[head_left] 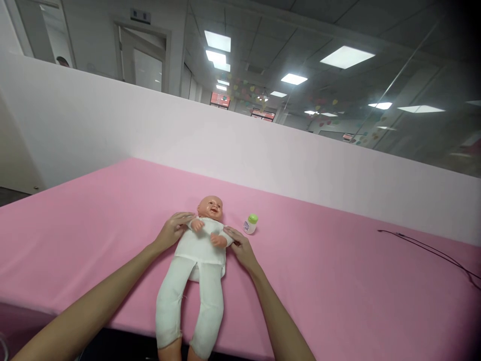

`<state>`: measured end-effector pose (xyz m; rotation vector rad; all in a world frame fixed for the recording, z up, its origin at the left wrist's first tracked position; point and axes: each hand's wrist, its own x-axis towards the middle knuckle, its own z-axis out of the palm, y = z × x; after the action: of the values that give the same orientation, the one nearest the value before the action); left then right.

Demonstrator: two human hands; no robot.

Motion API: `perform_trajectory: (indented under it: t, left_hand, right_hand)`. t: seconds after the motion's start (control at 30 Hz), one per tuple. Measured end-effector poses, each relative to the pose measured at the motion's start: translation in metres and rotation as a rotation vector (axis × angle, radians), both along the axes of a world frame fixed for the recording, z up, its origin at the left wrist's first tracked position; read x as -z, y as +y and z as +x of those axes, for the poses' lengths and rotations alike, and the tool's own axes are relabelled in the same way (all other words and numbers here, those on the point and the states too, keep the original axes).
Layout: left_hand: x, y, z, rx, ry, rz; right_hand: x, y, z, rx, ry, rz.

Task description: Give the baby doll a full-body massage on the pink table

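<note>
A baby doll (201, 245) in a white top and white trousers lies on its back on the pink table cover, head away from me and feet at the near edge. My left hand (174, 230) rests against the doll's shoulder and upper arm on the left, fingers extended. On the other side, my right hand (240, 244) touches the doll's sleeve, its fingers stretched along the arm. Both doll hands lie over the chest. Just beyond my right hand stands a small clear jar (250, 224) with a green lid.
The pink-covered table (319, 281) meets a low white wall (225, 145) topped by glass. A thin black cable (432, 249) lies at the far right. Behind the wall at the upper left are doorways and part of a person's head (62, 61).
</note>
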<state>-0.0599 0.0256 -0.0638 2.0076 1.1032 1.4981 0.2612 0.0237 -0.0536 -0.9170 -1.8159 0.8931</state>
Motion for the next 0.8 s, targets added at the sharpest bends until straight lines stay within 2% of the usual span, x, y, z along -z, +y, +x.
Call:
perform_trajectory:
  t: [0.1,0.2,0.27,0.4,0.53,0.67,0.8]
  left_hand:
    - [0.001,-0.002,0.001,0.044,0.15,0.133]
    - [0.001,-0.002,0.001,0.031,0.149,0.119]
    - [0.002,-0.001,0.001,-0.018,0.068,0.036]
    - [0.004,0.003,-0.001,-0.17,-0.224,-0.135]
    - [0.008,0.009,-0.006,-0.226,-0.505,-0.276]
    - [0.006,0.011,-0.008,-0.173,-0.628,-0.416]
    - [-0.003,0.009,-0.007,-0.064,-0.541,-0.308]
  right_hand:
    - [0.001,-0.002,-0.001,-0.063,-0.092,0.037]
    - [0.001,-0.002,-0.003,-0.037,-0.053,0.011]
    - [0.001,-0.001,-0.004,0.028,0.04,-0.041]
    - [0.003,0.004,-0.006,0.148,0.213,-0.222]
    - [0.006,0.008,-0.006,0.221,0.26,-0.281]
    - [0.005,0.007,-0.005,0.219,0.226,-0.278]
    - [0.0,0.004,-0.001,0.159,0.181,-0.221]
